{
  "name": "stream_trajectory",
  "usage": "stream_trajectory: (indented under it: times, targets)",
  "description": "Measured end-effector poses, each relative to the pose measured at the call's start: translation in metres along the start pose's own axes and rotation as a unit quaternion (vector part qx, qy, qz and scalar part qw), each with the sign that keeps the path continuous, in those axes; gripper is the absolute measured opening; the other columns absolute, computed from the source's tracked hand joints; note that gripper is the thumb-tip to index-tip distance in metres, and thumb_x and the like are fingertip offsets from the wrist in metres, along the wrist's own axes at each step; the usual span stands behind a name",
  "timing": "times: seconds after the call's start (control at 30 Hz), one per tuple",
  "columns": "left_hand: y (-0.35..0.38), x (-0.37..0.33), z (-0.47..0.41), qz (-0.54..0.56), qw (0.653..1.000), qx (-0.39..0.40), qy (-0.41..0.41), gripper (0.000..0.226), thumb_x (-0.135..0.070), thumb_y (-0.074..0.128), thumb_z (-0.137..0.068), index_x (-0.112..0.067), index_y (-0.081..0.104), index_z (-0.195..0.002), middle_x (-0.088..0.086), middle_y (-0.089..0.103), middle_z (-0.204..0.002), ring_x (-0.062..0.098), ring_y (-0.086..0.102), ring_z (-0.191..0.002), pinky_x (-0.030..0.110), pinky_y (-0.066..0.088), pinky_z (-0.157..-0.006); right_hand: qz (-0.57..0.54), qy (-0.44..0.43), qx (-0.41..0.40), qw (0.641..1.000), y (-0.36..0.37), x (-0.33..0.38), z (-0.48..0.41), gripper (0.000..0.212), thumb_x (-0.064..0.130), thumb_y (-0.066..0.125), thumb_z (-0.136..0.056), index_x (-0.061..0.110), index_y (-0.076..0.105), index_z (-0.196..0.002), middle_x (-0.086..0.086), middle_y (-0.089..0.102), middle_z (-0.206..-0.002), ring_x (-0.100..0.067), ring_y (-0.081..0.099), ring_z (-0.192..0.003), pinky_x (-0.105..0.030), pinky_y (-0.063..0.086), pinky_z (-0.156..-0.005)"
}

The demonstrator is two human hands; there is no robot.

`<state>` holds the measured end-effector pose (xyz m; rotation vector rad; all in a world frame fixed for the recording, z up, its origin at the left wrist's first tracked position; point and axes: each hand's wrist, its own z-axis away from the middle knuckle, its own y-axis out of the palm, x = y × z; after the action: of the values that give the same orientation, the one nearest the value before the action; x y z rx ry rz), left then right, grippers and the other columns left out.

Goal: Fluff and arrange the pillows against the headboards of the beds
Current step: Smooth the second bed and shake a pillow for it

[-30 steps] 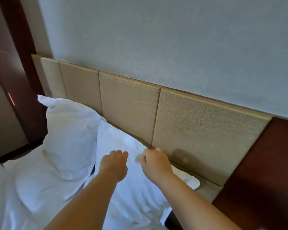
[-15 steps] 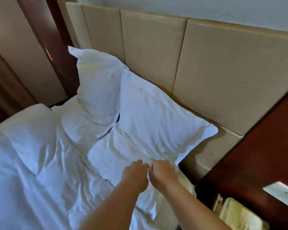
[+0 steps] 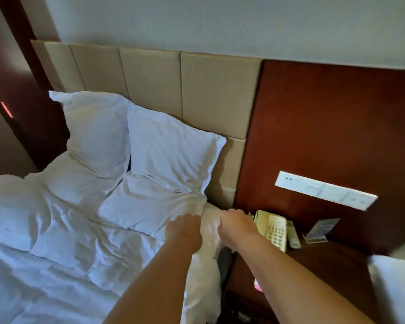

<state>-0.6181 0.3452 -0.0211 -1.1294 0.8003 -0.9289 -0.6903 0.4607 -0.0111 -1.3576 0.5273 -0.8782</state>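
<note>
Two white pillows lean upright against the beige padded headboard (image 3: 211, 90): the left pillow (image 3: 96, 132) and the right pillow (image 3: 171, 153). In front of them lie two flat pillows, one at left (image 3: 77, 185) and one at right (image 3: 147, 206). My left hand (image 3: 185, 230) is closed on the right edge of that flat right pillow. My right hand (image 3: 236, 225) is closed on the white fabric at the bed's right edge, beside the left hand. The crumpled white duvet (image 3: 45, 253) covers the bed.
A dark wooden nightstand (image 3: 325, 265) at the right holds a cream telephone (image 3: 272, 228), a remote (image 3: 293, 235) and a small card stand (image 3: 320, 230). A white switch panel (image 3: 325, 190) sits on the red-brown wall panel. Another white bed's corner (image 3: 398, 288) shows at far right.
My hands dropped from the upright right pillow's top to the flat pillow's right edge at the bed side. The view pulled back and right, bringing the nightstand into sight.
</note>
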Motion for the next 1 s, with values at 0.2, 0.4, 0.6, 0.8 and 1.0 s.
stream_trajectory:
  times: [0.2,0.4,0.6,0.8,1.0]
  targets:
    - [0.039,-0.093,0.133,0.0,0.994,0.035,0.107,0.035,-0.025,0.044,-0.094,-0.021,0.048,-0.129,0.002,0.052,-0.131,0.023,0.052,-0.121,0.034,0.044,-0.095,0.034,0.08,-0.036,0.996,-0.002,-0.055,0.185,0.027,0.019,0.046,-0.092,0.011,0.057,-0.115,-0.015,0.058,-0.119,-0.034,0.054,-0.11,-0.039,0.044,-0.086]
    - [0.062,-0.219,0.226,-0.004,0.963,0.074,0.26,0.047,-0.023,0.046,-0.093,-0.026,0.037,-0.139,0.0,0.046,-0.139,0.023,0.05,-0.123,0.037,0.046,-0.096,-0.008,0.292,-0.05,0.955,0.009,-0.13,0.359,0.026,0.024,0.039,-0.098,0.011,0.056,-0.113,-0.013,0.056,-0.121,-0.033,0.052,-0.114,-0.041,0.041,-0.093]
    - [0.106,-0.326,0.33,-0.097,0.893,0.075,0.434,0.038,-0.033,0.042,-0.097,-0.028,0.04,-0.134,-0.001,0.049,-0.138,0.022,0.048,-0.126,0.04,0.036,-0.105,-0.038,0.481,-0.04,0.875,0.041,-0.181,0.524,0.041,0.034,0.026,-0.104,0.014,0.05,-0.13,-0.01,0.051,-0.134,-0.032,0.046,-0.124,-0.041,0.035,-0.103]
    - [0.131,-0.422,0.422,-0.17,0.818,0.048,0.547,0.034,-0.024,0.035,-0.097,-0.022,0.047,-0.129,0.001,0.046,-0.134,0.022,0.044,-0.126,0.036,0.031,-0.103,-0.038,0.567,-0.033,0.822,0.049,-0.216,0.652,0.037,0.028,0.027,-0.104,0.012,0.051,-0.128,-0.01,0.053,-0.128,-0.031,0.048,-0.117,-0.041,0.038,-0.095]
    - [0.167,-0.512,0.503,-0.209,0.777,0.038,0.593,0.034,-0.017,0.036,-0.094,-0.018,0.048,-0.126,0.003,0.047,-0.13,0.023,0.045,-0.123,0.036,0.034,-0.1,-0.075,0.658,-0.051,0.748,0.085,-0.271,0.78,0.034,0.027,0.03,-0.1,0.012,0.05,-0.124,-0.01,0.05,-0.127,-0.027,0.046,-0.117,-0.036,0.036,-0.097]
